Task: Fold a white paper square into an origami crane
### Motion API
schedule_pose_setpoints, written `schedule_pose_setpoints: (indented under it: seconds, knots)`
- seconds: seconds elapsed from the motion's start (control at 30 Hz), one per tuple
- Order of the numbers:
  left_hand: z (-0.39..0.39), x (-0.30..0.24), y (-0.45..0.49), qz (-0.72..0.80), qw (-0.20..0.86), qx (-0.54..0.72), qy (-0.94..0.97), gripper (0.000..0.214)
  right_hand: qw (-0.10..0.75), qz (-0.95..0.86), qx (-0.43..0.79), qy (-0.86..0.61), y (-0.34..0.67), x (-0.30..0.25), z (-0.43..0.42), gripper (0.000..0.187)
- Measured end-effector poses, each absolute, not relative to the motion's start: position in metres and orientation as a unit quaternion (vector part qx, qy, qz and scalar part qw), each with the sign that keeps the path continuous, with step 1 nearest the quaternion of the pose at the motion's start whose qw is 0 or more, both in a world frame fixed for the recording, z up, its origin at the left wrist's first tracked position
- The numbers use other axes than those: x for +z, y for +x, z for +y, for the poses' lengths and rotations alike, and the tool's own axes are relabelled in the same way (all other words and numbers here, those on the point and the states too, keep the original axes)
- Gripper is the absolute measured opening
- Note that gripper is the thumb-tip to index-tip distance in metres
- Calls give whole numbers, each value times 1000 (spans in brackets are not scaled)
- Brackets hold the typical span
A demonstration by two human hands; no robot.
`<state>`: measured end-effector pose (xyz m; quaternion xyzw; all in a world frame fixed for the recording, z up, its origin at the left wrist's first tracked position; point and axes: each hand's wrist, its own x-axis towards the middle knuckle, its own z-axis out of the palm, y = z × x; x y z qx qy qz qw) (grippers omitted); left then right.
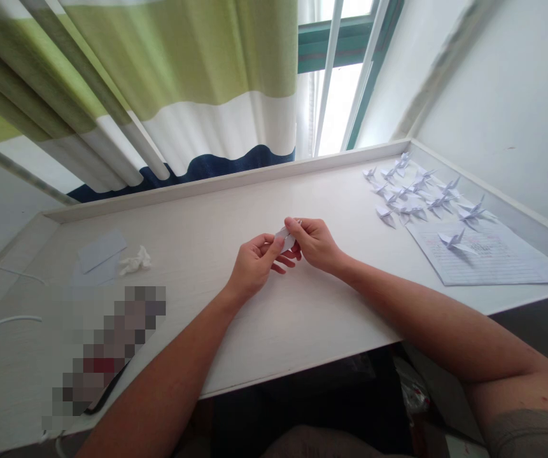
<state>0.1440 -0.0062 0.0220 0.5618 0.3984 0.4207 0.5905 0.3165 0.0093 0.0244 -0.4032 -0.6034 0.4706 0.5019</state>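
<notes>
Above the middle of the white desk, both my hands meet around a small piece of folded white paper. My left hand pinches its left side with the thumb on top and the other fingers underneath. From the right, my right hand grips the upper end between thumb and fingers. Parts of the folded paper are hidden by my fingers. Over at the right of the desk stand several white paper cranes, and a single paper crane sits on a lined, written sheet.
At the left lie loose white paper sheets and a crumpled tissue. A blurred-out object rests near the left front, close to white cables. A raised rim runs along the back, before a striped curtain.
</notes>
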Motion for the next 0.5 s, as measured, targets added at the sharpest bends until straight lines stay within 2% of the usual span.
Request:
schedule_pose_setpoints:
  seconds: [0.2,0.33,0.5]
  knots:
    - [-4,22,141,417,548,427,585,52,515,-585,480,-403,320,24,13,58]
    - [0,22,136,422,532,422,600,49,505,-594,492,-387,323,21,17,60]
    - [6,18,130,433,512,426,608,47,444,-603,547,-374,330,19,25,70]
